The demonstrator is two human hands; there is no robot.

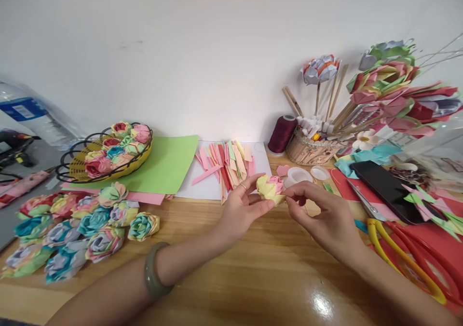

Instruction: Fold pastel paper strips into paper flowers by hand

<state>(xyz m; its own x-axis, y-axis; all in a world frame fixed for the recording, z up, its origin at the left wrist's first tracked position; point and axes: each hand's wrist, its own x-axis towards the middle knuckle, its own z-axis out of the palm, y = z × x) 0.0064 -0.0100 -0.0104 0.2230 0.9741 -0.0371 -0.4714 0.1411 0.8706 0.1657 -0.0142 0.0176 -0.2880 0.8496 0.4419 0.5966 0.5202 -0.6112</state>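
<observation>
A small folded paper flower (270, 189), yellow with pink at its top, is held between both hands above the wooden table (231, 273). My left hand (241, 206) grips its left side with fingers curled; a green bangle sits on that wrist. My right hand (318, 215) pinches its right edge with thumb and forefinger. Just behind the hands lies a pile of folded paper strips (226, 164) in pink, red, yellow and green on a white sheet.
Several finished paper roses (72, 232) lie at the left. A wire basket (104, 155) holds more, on green paper (166, 164). At right: a thread spool (282, 134), a woven holder with sticks (313, 147), a phone (388, 188), scissors (408, 253), paper flowers on stems (390, 89).
</observation>
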